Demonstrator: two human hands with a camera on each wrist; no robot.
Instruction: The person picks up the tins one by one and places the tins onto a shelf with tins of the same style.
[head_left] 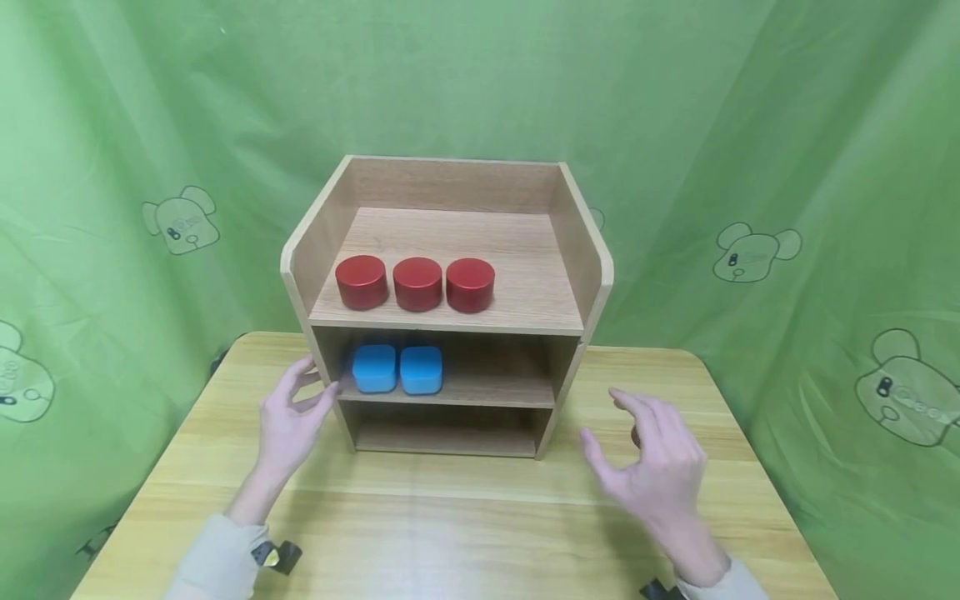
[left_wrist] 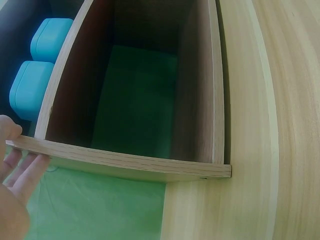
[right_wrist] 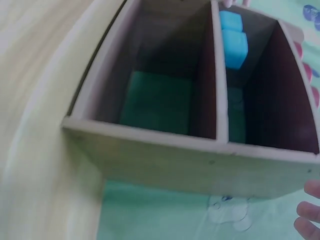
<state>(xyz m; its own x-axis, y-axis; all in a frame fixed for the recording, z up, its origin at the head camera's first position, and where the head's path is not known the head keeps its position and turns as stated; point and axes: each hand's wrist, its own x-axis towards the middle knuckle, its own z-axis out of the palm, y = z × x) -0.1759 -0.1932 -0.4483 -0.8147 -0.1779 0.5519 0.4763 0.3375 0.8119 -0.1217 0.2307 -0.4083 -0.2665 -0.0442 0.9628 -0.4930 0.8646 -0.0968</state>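
Observation:
A small wooden shelf unit (head_left: 450,325) stands on the table. My left hand (head_left: 291,417) grips the front edge of its left side panel (left_wrist: 125,159), thumb on the front and fingers along the outer face. To the right of the unit, my right hand (head_left: 660,458) hovers apart from it, fingers loosely bent around nothing. Three red round tins (head_left: 417,285) sit in a row on the top shelf, left of its middle. Two blue rounded boxes (head_left: 422,370) stand side by side at the left of the middle compartment.
The wooden table (head_left: 480,533) extends in front of the unit and to both sides. A green curtain (head_left: 465,75) printed with bear-like heads hangs behind and around the table. The bottom compartment (left_wrist: 135,100) lies below the blue boxes.

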